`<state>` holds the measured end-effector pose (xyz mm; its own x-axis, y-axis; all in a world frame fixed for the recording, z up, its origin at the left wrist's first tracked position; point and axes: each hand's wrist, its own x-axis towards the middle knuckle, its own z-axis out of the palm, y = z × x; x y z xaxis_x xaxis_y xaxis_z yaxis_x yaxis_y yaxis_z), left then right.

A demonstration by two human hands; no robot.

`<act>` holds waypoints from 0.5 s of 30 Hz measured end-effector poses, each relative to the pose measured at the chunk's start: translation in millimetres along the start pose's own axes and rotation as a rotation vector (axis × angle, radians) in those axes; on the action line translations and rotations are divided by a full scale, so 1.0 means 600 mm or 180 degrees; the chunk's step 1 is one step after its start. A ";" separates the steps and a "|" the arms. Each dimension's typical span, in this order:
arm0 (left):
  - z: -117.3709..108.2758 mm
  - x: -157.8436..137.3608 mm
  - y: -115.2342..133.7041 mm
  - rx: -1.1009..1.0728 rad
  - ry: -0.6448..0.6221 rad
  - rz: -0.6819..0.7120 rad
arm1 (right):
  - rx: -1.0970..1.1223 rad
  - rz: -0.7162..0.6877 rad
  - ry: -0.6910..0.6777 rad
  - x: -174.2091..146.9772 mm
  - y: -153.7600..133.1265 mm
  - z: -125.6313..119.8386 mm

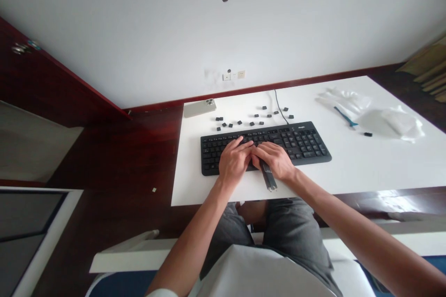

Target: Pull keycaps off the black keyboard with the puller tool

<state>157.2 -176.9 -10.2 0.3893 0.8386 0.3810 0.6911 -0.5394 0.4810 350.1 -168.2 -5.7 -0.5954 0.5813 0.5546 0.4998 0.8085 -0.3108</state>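
A black keyboard lies on the white table in front of me. Fingers stretched out, my left hand rests over its left-centre keys, index fingertip close against the other hand. My right hand is closed around a dark, narrow tool whose two metal-tipped ends point toward me. The tool's far end is hidden under my fingers, so its exact kind and what it touches do not show. Behind the keyboard several loose black keycaps are scattered.
A phone lies at the table's back left. To the right are a blue brush, a small black piece and crumpled clear plastic bags. The keyboard cable runs off the back edge of the white table.
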 end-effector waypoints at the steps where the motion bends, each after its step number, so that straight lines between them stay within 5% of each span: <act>1: 0.000 0.000 0.000 -0.0002 -0.0002 -0.0007 | -0.0005 -0.0014 0.0009 -0.001 0.000 0.001; 15: 0.005 -0.001 -0.004 0.0104 -0.0066 0.0044 | -0.0153 -0.0137 0.0108 -0.013 0.014 0.020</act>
<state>157.0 -175.8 -14.2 0.4113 0.8327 0.3707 0.7051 -0.5484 0.4496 351.4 -164.9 -22.0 -0.5958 0.5419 0.5928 0.5043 0.8268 -0.2491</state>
